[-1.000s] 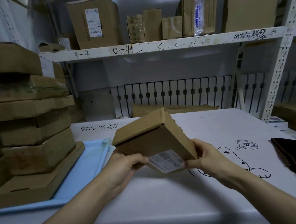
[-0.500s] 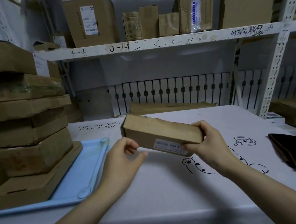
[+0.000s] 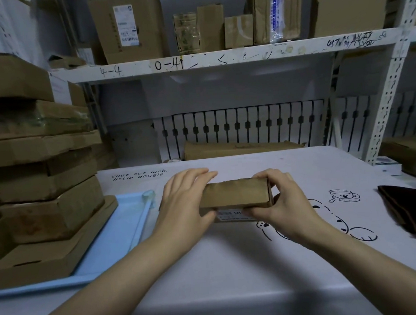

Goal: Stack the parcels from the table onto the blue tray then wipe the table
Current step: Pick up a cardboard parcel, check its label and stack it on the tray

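1. One parcel (image 3: 235, 194) at surface (image 3: 233, 265) centre, grasped by both hands — left hand (image 3: 183, 207), right hand (image 3: 285, 201).
2. One blue tray (image 3: 114, 241) at 9 o'clock — six stacked parcels (image 3: 44, 167) counted on it.

One head-worn view looks forward and down across the tabletop (image 3: 233, 265) from its near edge, close in, facing the shelf (image 3: 220, 56) behind it.

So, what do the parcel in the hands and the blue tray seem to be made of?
Parcel: brown corrugated cardboard, matte, judging by the rough torn edge along its top; a printed paper label sits underneath.
Blue tray: probably plastic, smooth with a slight sheen and a moulded raised rim; I cannot be certain.
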{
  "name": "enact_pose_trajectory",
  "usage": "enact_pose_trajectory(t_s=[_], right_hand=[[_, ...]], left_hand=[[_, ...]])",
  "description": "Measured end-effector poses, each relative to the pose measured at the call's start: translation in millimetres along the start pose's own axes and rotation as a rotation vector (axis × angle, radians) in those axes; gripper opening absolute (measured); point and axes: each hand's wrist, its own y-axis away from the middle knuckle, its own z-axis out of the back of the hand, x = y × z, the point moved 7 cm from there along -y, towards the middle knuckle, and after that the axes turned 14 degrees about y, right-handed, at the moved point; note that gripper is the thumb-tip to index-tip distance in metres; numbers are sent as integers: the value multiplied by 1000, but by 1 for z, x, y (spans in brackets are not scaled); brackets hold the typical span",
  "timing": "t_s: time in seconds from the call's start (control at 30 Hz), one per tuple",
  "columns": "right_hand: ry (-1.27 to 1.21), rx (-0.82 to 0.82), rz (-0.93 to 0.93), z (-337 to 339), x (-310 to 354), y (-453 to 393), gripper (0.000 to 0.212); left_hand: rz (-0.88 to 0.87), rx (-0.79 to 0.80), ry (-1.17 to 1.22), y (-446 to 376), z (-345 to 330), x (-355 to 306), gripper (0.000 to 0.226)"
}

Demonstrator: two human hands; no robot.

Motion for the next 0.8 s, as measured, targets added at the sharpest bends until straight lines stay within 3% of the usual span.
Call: enact_pose_trajectory(t_s=[0.27, 0.43, 0.53, 0.67, 0.8], right_hand=[[15, 34, 31, 1, -6, 1, 58], [-60, 67, -155, 2, -34, 6, 82], [-175, 149, -212, -3, -39, 10, 70], [-199, 281, -147, -13, -27, 13, 40], [-236, 239, -81, -11, -17, 10, 36]], left_hand=[[62, 18, 161, 4, -3, 10, 49], [259, 40, 612, 12, -1, 25, 46], [280, 46, 748, 13, 1, 27, 44], [349, 78, 857, 16, -5, 32, 46], [417, 79, 908, 20, -9, 38, 62]])
